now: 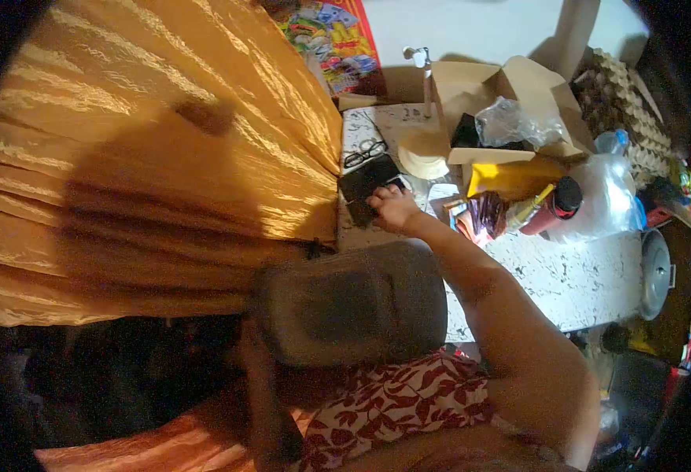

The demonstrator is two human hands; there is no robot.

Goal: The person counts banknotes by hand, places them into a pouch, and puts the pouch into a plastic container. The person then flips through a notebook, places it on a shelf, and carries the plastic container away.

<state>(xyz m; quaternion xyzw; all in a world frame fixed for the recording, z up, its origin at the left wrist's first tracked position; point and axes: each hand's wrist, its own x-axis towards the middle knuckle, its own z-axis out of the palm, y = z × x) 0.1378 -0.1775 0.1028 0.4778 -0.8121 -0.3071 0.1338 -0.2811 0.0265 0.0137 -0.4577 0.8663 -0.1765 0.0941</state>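
My right arm reaches across the table, and my right hand [395,208] is closed over a small dark item with a pale edge [398,184]. What exactly it holds is mostly covered by the fingers. Under that hand is a flat black thing [365,187], like a folder or tablet. A grey, rounded, box-shaped plastic container [353,303] is held tilted in front of my body. My left hand [252,346], dim and blurred, grips its left side; the fingers are hard to see. Black-framed glasses [366,153] lie just beyond the black thing.
On the white patterned table [550,275] stand an open cardboard box [471,86] with plastic wrap, a cream round object [423,157], a red bottle with a black cap [558,206], packets [483,216] and a clear plastic bag [601,197]. An orange curtain [164,157] hangs left; a metal lid [655,274] is right.
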